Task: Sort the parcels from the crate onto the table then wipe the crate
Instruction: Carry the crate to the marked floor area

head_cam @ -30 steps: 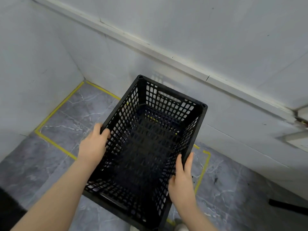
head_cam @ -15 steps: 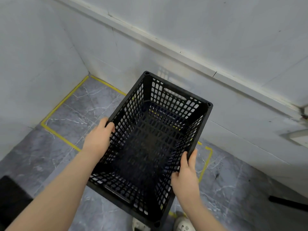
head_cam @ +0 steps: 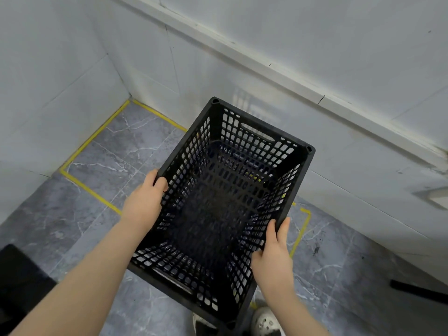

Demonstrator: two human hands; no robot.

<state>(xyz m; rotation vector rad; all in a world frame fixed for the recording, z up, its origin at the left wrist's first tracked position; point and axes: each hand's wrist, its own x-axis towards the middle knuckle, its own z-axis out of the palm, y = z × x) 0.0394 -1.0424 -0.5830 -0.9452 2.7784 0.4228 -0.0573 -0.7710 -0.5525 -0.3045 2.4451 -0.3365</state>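
above the grey marble-pattern floor [head_cam: 116,170], in a corner marked w/ yellow tape [head_cam: 93,138], a black plastic lattice crate [head_cam: 225,197] is held up in the air by both hands. the left hand [head_cam: 143,204] grasps the left long rim, thumb hooked inside over the edge & the other fingers outside, under the rim. the right hand [head_cam: 274,258] grasps the right long rim nearer to the person, fingers laid along the outside of the wall; the thumb i cannot see well. holding at two opposite sides keeps the crate level & stops it from swinging, i think.

the crate is empty: no parcels inside, only the perforated bottom, and the floor shows through the holes. no table & no cloth are in view, so i cannot tell if the wiping is done. judged from this, the sorting part looks finished.

the crate hangs over the area framed by the tape, close to the white wall [head_cam: 315,57] but not touching it as far as i see. probably the tape marks the crate's place, so setting it down there is prob. the step in hand. below, the tips of light shoes [head_cam: 266,321] stand just beside the near crate corner; the feet could be in the way when lowering.
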